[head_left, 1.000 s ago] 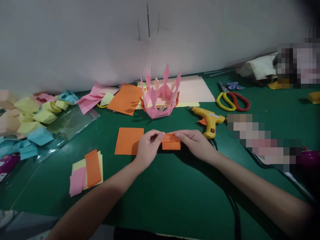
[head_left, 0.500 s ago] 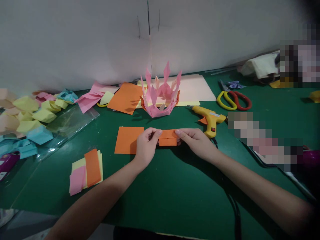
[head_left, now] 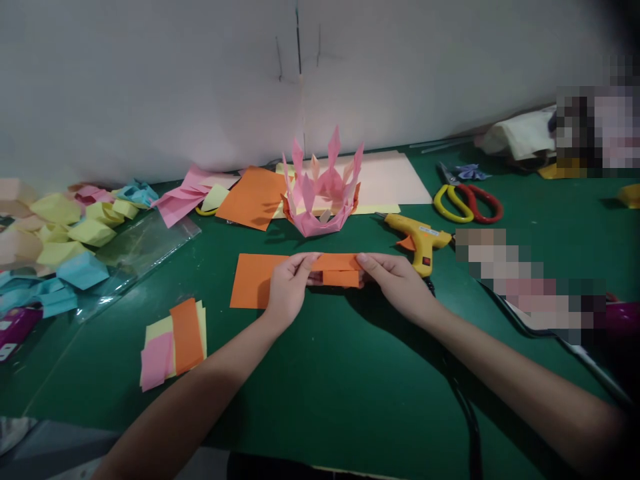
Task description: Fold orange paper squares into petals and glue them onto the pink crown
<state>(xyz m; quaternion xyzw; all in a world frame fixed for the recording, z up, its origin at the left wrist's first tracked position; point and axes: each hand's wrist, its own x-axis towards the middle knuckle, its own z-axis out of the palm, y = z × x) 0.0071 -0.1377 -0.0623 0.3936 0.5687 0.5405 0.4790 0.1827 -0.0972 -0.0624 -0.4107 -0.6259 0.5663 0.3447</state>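
Between my two hands I hold a folded piece of orange paper (head_left: 341, 269) above the green table. My left hand (head_left: 291, 285) pinches its left end between thumb and fingers. At the right end, my right hand (head_left: 393, 275) pinches it the same way, thumb on top. A lower flap of the paper hangs below the top strip. Partly behind my left hand lies a flat orange sheet (head_left: 250, 283). Just beyond my hands stands a pink folded-paper crown (head_left: 320, 223) with pointed tips.
A yellow glue gun (head_left: 417, 237) lies right of the crown, with scissors (head_left: 475, 203) behind it. Small paper pieces (head_left: 187, 337) are stacked at left front. Folded paper shapes (head_left: 90, 232) and a clear plastic bag (head_left: 145, 257) fill the left side. Pale sheets (head_left: 395, 177) lie near the wall.
My left hand has shifted a little to the left and my right hand slightly right along the orange paper. The top strip now spans wider between my thumbs.
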